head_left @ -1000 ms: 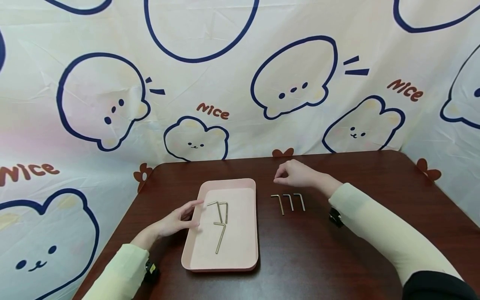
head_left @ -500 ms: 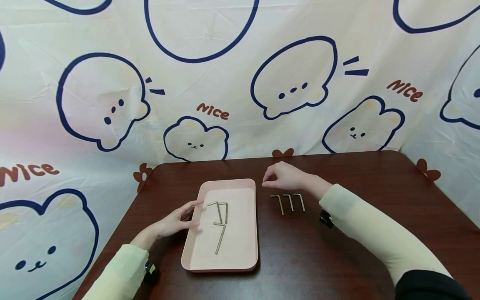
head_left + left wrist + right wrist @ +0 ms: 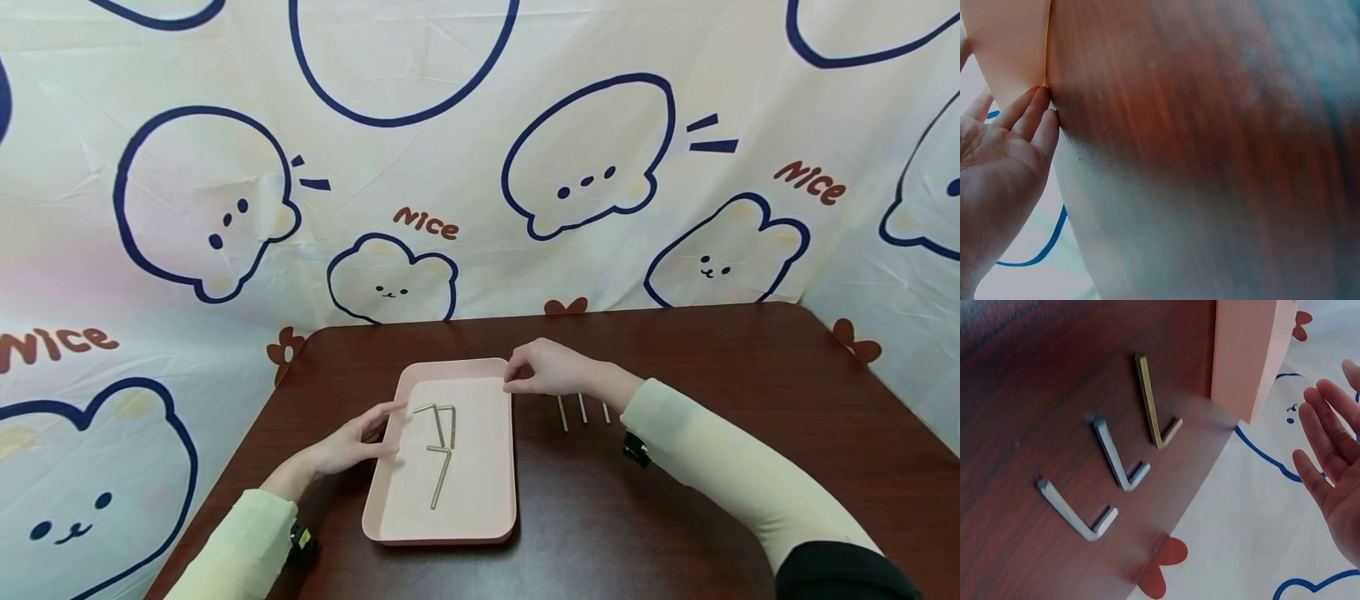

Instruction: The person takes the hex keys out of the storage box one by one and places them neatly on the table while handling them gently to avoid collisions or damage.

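Observation:
A pale pink tray (image 3: 480,508) lies on the brown table, with three L-shaped hex keys (image 3: 441,479) in its left half. My left hand (image 3: 352,437) rests with its fingers and thumb at the tray's left rim; in the left wrist view, fairly straight fingers touch the tray wall (image 3: 1013,44). My right hand (image 3: 551,368) is at the tray's far right corner, fingertips overlapping the rim in the head view. Its fingers (image 3: 1335,434) are loosely bent in the right wrist view, and nothing shows in them. Three more hex keys lie to the tray's right, their short ends hidden in the head view.
Those three keys, one brassy hex key (image 3: 1150,403) and two silvery ones, lie in a row on the table (image 3: 675,500). A cloth (image 3: 480,183) printed with cartoon bears hangs behind the table and along its sides.
My right hand has moved left and a little nearer, from above the row of hex keys to the tray's far right corner. My left hand, the tray and the keys have stayed put.

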Demonstrator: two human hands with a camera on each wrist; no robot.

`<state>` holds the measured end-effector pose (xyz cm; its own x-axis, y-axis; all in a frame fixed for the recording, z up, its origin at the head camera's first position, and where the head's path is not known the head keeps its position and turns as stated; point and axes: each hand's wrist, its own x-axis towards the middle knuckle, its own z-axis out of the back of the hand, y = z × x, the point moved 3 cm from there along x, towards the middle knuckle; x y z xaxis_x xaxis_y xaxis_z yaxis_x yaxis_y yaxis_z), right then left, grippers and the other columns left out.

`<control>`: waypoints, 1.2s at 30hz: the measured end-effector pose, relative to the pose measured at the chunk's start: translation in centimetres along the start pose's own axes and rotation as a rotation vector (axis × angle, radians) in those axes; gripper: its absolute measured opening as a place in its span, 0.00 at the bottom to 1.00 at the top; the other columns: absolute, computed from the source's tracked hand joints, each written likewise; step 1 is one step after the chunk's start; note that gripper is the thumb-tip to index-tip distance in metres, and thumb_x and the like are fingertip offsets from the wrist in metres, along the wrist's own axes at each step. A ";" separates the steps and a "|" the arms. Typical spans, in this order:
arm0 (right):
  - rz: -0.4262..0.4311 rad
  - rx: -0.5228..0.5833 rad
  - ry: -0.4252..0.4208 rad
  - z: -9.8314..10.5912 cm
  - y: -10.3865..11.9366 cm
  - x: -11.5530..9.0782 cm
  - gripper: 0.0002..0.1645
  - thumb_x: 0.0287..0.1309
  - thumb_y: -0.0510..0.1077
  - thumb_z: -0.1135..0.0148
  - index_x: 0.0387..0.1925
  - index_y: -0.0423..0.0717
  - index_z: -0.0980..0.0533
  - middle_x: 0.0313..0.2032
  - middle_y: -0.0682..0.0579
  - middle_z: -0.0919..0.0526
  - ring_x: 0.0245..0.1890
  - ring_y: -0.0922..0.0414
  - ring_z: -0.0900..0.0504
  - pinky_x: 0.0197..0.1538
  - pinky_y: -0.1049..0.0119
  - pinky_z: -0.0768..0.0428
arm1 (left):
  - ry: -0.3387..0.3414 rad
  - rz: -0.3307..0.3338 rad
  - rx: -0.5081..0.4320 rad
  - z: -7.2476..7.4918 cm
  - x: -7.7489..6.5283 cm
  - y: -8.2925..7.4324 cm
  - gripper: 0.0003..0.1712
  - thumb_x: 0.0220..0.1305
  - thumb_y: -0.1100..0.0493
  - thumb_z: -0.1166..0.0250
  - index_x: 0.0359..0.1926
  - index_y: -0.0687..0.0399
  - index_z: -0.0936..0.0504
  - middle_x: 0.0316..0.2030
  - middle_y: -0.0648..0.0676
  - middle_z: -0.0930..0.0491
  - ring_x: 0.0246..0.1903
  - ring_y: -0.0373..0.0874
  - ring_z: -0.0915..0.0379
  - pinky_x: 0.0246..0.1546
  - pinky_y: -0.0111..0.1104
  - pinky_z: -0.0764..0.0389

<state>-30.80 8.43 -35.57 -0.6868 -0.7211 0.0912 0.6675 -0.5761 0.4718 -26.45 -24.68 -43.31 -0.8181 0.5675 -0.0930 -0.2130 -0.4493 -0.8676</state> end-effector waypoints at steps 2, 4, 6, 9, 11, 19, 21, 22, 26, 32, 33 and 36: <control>0.003 0.002 0.005 -0.4 0.2 0.1 0.04 0.59 0.49 0.32 0.35 0.55 0.16 0.30 0.65 0.20 0.31 0.65 0.24 0.39 0.69 0.23 | 0.003 -0.008 -0.008 0.0 0.0 -0.1 0.40 0.66 0.62 0.36 0.72 0.64 0.45 0.69 0.71 0.44 0.69 0.64 0.51 0.65 0.57 0.48; 0.010 0.012 0.007 -0.8 0.3 0.3 0.04 0.59 0.49 0.31 0.35 0.56 0.16 0.30 0.65 0.20 0.31 0.65 0.24 0.39 0.69 0.23 | 0.006 -0.015 -0.014 0.0 0.0 -0.1 0.40 0.66 0.63 0.36 0.72 0.65 0.45 0.69 0.71 0.44 0.69 0.65 0.51 0.65 0.58 0.49; 0.030 0.029 0.010 -1.2 0.5 0.4 0.05 0.57 0.49 0.30 0.34 0.55 0.15 0.30 0.65 0.20 0.32 0.65 0.24 0.39 0.69 0.23 | 0.006 -0.014 -0.018 0.0 0.0 -0.2 0.40 0.65 0.63 0.36 0.72 0.65 0.46 0.69 0.71 0.44 0.69 0.64 0.51 0.65 0.58 0.49; 0.067 0.044 0.018 -1.9 0.8 0.8 0.08 0.56 0.48 0.29 0.36 0.50 0.15 0.31 0.64 0.19 0.33 0.65 0.23 0.41 0.70 0.23 | 0.006 -0.011 -0.023 0.0 0.0 -0.2 0.40 0.65 0.63 0.36 0.72 0.65 0.46 0.69 0.71 0.44 0.69 0.64 0.51 0.65 0.58 0.49; 0.081 0.052 0.026 -2.4 1.0 0.9 0.11 0.55 0.48 0.29 0.37 0.47 0.15 0.32 0.63 0.19 0.35 0.64 0.22 0.41 0.70 0.23 | 0.004 -0.008 -0.022 0.0 0.0 -0.2 0.40 0.65 0.63 0.36 0.72 0.65 0.45 0.69 0.71 0.44 0.69 0.64 0.52 0.65 0.58 0.49; 0.094 0.077 0.047 -4.1 2.0 2.0 0.12 0.54 0.49 0.27 0.36 0.46 0.14 0.30 0.63 0.17 0.38 0.60 0.22 0.46 0.66 0.23 | -0.008 0.001 -0.015 0.0 0.0 -0.2 0.40 0.65 0.64 0.35 0.72 0.64 0.45 0.69 0.70 0.44 0.69 0.64 0.52 0.65 0.58 0.49; 0.103 0.086 0.048 -4.3 2.3 2.2 0.12 0.54 0.48 0.27 0.36 0.45 0.14 0.30 0.62 0.17 0.37 0.59 0.21 0.46 0.63 0.22 | -0.007 0.003 -0.017 0.0 -0.1 -0.2 0.40 0.65 0.64 0.35 0.72 0.64 0.45 0.69 0.70 0.44 0.70 0.64 0.52 0.65 0.58 0.49; 0.105 0.084 0.048 -4.5 2.4 2.3 0.12 0.54 0.48 0.27 0.36 0.45 0.14 0.30 0.62 0.17 0.37 0.59 0.21 0.46 0.63 0.22 | -0.006 0.002 -0.017 0.0 -0.1 -0.3 0.40 0.65 0.64 0.35 0.72 0.64 0.45 0.69 0.70 0.44 0.70 0.64 0.52 0.65 0.58 0.49; 0.110 0.077 0.056 -5.0 2.7 2.7 0.11 0.54 0.47 0.27 0.36 0.45 0.14 0.30 0.61 0.17 0.37 0.57 0.21 0.45 0.65 0.22 | -0.007 -0.003 -0.024 0.0 0.0 -0.2 0.39 0.65 0.64 0.36 0.72 0.64 0.45 0.69 0.70 0.44 0.70 0.64 0.52 0.65 0.58 0.50; 0.118 0.048 0.065 -5.5 2.6 3.2 0.10 0.55 0.46 0.28 0.35 0.45 0.14 0.31 0.60 0.16 0.34 0.60 0.21 0.41 0.72 0.24 | -0.005 0.010 -0.032 0.0 0.0 -0.1 0.40 0.65 0.64 0.36 0.72 0.63 0.45 0.69 0.69 0.45 0.70 0.63 0.52 0.66 0.57 0.49; 0.111 0.045 0.066 -5.6 2.5 3.3 0.10 0.55 0.47 0.28 0.35 0.45 0.14 0.31 0.60 0.16 0.34 0.61 0.21 0.41 0.73 0.24 | -0.006 0.016 -0.034 0.0 0.0 -0.1 0.40 0.65 0.63 0.35 0.72 0.62 0.45 0.70 0.69 0.45 0.70 0.63 0.52 0.66 0.57 0.49; 0.096 0.044 0.071 -5.9 2.3 3.6 0.10 0.55 0.47 0.28 0.35 0.46 0.15 0.31 0.60 0.17 0.33 0.62 0.22 0.40 0.73 0.24 | -0.006 0.026 -0.040 0.0 0.1 0.0 0.40 0.65 0.63 0.35 0.73 0.61 0.45 0.70 0.69 0.45 0.70 0.62 0.52 0.66 0.56 0.50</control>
<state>-30.05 2.26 -39.37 -0.5973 -0.7984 0.0762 0.7149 -0.4869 0.5019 -26.47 -24.60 -43.28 -0.8262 0.5519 -0.1130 -0.1703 -0.4359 -0.8837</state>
